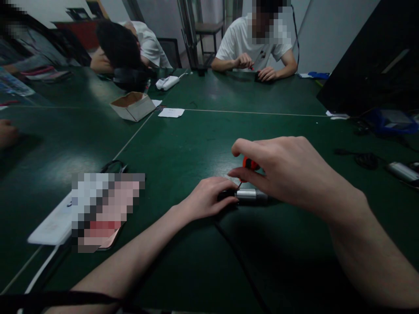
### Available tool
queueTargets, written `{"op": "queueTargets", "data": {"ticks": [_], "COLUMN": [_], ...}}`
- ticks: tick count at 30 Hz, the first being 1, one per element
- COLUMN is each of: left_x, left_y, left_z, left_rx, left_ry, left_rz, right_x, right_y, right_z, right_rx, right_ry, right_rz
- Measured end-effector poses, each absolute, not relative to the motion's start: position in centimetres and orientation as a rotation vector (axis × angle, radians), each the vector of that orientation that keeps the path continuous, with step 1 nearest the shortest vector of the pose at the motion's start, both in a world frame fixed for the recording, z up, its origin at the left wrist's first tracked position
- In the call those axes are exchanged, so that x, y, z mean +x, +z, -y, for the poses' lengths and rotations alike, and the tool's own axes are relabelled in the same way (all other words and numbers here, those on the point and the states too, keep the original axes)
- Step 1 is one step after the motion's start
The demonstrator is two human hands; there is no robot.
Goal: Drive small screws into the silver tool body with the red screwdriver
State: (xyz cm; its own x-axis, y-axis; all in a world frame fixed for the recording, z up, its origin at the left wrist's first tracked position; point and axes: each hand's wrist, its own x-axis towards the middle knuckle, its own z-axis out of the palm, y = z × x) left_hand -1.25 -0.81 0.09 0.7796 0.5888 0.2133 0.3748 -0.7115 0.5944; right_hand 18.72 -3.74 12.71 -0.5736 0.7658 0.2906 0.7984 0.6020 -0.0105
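My left hand (214, 196) is closed round the black end of a silver and black cylindrical device (247, 195) lying on the green table. A black cable (237, 255) runs from beneath this hand toward the table's near edge. Above the device, my right hand (278, 168) holds a screwdriver (250, 163) with a red and black handle. Its thin shaft slants down to the silver body near my left fingertips; whether it sits in a screw is too small to tell. Thumb and forefinger are apart, and the other right fingers are hidden behind the hand.
At left lie a white flat item (49, 226) and a partly blurred pink item (111, 237) with cables. Farther off are an open cardboard box (135, 109) and paper (171, 113). Another silver device (404, 172) lies right. Two people sit across the table; another person's hand shows at left.
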Motion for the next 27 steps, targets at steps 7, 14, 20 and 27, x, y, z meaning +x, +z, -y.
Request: {"op": "queueTargets", "data": {"ticks": [7, 14, 20, 27], "left_x": [-1.24, -1.28, -1.31, -1.31], "left_y": [0.17, 0.12, -0.1, -0.1], "left_z": [0.74, 0.6, 0.69, 0.57], "left_rx": [2.424, 2.427, 2.452, 2.45], "left_ry": [0.507, 0.507, 0.551, 0.562], "left_rz": [-0.708, -0.69, -0.74, -0.693], "right_x": [18.97, 19.43, 18.89, 18.6], "right_y": [12.44, 13.1, 13.16, 12.89], "right_z": [3.39, 3.51, 3.94, 4.09], "right_rx": [-1.13, -1.067, -1.206, -1.132], "right_ry": [-0.028, 0.175, -0.186, -0.061], "right_rz": [2.614, 2.648, 2.626, 2.635]}}
